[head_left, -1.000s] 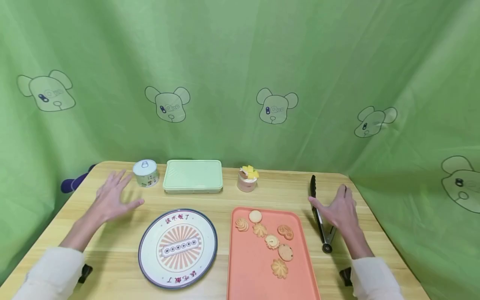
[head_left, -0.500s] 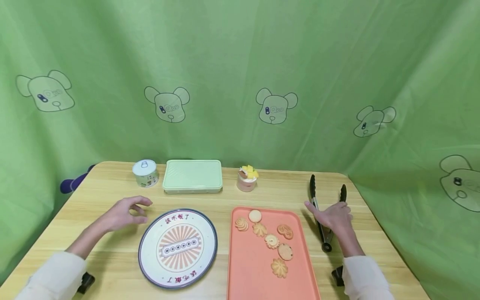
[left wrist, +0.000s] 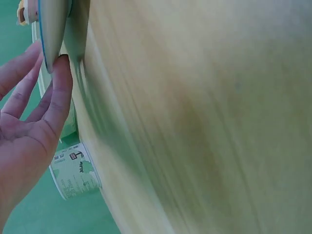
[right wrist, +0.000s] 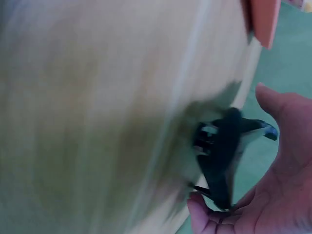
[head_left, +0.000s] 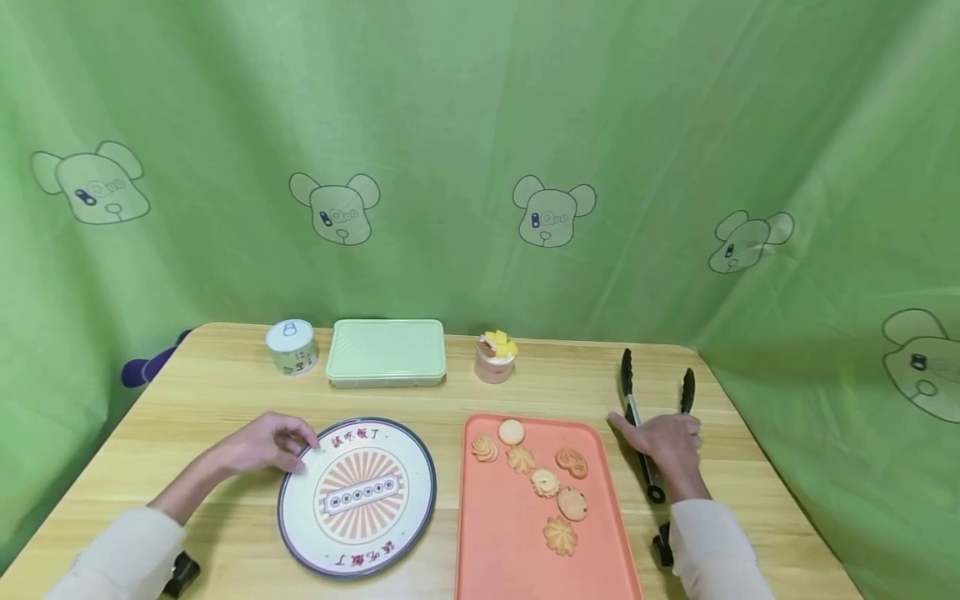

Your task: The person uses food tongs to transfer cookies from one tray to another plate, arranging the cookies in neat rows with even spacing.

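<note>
My left hand is at the upper left rim of a round white plate with a dark blue edge and red lettering. In the left wrist view, fingers lie on both sides of the plate's edge, pinching it. My right hand is over a pair of black-and-silver kitchen tongs, which lie spread on the table. Its thumb is stretched out to the left of the tongs, and the other fingers are by the right arm. In the right wrist view, the tongs sit between thumb and fingers, with the thumb apart from them.
A coral tray with several cookies lies between plate and tongs. Along the back of the wooden table stand a can, a light green lidded box and a dessert cup. Green curtain surrounds the table.
My left hand has come down from near the can to the plate's rim, its fingers closing together. My right hand has moved back and lower over the tongs. The plate has barely moved.
</note>
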The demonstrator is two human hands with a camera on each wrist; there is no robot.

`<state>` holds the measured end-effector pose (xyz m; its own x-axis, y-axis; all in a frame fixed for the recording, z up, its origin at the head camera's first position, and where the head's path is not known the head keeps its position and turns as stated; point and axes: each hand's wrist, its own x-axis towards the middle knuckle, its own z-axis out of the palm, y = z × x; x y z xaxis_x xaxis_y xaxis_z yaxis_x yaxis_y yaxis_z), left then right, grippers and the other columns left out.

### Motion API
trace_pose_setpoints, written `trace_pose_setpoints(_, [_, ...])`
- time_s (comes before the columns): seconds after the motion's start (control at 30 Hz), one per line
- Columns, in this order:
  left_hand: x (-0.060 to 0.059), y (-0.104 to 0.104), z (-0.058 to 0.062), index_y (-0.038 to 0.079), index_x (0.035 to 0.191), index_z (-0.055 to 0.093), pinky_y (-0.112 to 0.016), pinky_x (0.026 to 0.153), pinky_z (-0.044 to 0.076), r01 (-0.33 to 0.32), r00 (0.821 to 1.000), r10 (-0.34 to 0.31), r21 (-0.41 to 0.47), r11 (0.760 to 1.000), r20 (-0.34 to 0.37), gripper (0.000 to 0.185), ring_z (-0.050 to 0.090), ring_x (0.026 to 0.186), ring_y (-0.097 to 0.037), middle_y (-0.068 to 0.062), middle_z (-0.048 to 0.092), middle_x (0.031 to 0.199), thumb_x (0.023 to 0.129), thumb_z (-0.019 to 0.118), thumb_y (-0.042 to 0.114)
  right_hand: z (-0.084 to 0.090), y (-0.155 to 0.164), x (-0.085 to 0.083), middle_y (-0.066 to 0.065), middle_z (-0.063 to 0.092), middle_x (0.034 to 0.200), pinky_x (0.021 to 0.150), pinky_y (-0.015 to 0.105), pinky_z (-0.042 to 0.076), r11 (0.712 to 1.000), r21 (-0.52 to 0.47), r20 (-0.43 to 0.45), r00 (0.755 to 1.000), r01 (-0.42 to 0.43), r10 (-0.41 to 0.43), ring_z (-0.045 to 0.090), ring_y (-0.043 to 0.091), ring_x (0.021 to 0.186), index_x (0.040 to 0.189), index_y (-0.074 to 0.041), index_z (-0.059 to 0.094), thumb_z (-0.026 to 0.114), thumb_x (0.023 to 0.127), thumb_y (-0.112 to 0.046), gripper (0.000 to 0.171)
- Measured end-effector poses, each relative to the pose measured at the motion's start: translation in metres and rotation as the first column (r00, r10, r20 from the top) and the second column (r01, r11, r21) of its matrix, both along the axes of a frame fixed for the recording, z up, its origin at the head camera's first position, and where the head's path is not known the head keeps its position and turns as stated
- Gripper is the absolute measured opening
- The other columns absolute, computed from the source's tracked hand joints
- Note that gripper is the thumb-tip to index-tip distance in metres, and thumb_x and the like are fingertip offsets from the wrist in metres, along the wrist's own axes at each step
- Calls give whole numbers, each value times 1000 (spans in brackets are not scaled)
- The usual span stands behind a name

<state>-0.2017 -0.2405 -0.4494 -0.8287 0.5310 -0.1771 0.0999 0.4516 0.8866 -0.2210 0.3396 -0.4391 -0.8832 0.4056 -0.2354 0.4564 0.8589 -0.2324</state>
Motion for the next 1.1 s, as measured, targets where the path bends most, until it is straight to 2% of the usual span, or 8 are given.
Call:
trace_pose_setpoints(0.1, [2, 0, -1, -3, 103, 65, -25, 70, 53, -12, 1000, 12, -21, 1000, 12, 34, 62, 83, -18, -15, 67, 98, 71, 74, 3, -5, 2, -4, 59, 17, 121, 80, 58, 46, 999, 37, -18, 1000, -20, 21, 39, 62, 107, 124, 39, 1, 49, 84, -64, 121])
trace_pose_setpoints(0.23, [3, 1, -3, -2, 102, 66, -25, 69, 52, -23, 1000, 24, -51, 998, 15, 34, 60, 81, -16, -12, 67, 95, 70, 74, 3, -8, 6, -8, 63, 15, 121, 90, 61, 41, 992, 96, -33, 996, -81, 85, 34, 67, 112, 116, 41, 26, 47, 89, -51, 98])
trace_pose_setpoints(0.4, [3, 1, -4, 1, 103, 67, -25, 72, 52, -39, 999, 40, -87, 995, 11, 35, 59, 85, -18, -11, 67, 100, 70, 75, 5, -7, 10, -7, 57, 30, 112, 77, 51, 42, 987, 92, -50, 990, -130, 135, 40, 58, 101, 96, 28, 54, 45, 91, -43, 71])
trace_pose_setpoints(0.47, [3, 1, -4, 1, 104, 67, -26, 73, 52, -40, 999, 42, -93, 995, 10, 35, 59, 86, -18, -12, 67, 102, 69, 75, 5, -6, 11, -5, 53, 35, 107, 70, 47, 40, 991, 59, -85, 988, -122, 127, 42, 53, 95, 85, 22, 57, 47, 90, -42, 65])
trace_pose_setpoints(0.6, [3, 1, -3, 0, 104, 67, -26, 73, 52, -37, 999, 38, -87, 996, 10, 36, 59, 86, -19, -13, 66, 102, 69, 75, 3, -6, 13, -2, 46, 36, 107, 69, 48, 43, 998, -34, -171, 985, -47, 40, 44, 50, 92, 89, 22, 49, 53, 88, -46, 69])
trace_pose_setpoints(0.8, [5, 2, -1, -1, 104, 67, -27, 72, 51, -36, 999, 38, -81, 996, 16, 36, 58, 85, -20, -13, 66, 100, 68, 75, 2, -1, 17, -2, 45, 40, 112, 71, 52, 48, 994, -100, -277, 958, 43, -69, 50, 50, 91, 121, 29, 28, 58, 78, -67, 109])
trace_pose_setpoints(0.93, [5, 3, 0, -1, 103, 67, -27, 71, 51, -38, 999, 40, -85, 996, 17, 36, 58, 84, -20, -13, 67, 99, 68, 75, 1, 7, 19, -1, 42, 44, 108, 67, 48, 49, 998, -68, -299, 954, 15, -35, 52, 46, 85, 125, 29, 26, 50, 73, -79, 122])
trace_pose_setpoints(1.1, [4, 3, 1, -2, 103, 67, -27, 70, 52, -38, 999, 40, -88, 995, 17, 36, 58, 83, -20, -13, 67, 98, 68, 75, 0, 19, 18, 4, 39, 49, 101, 64, 47, 49, 997, 1, -353, 933, -75, 70, 55, 44, 80, 119, 28, 35, 53, 75, -76, 114])
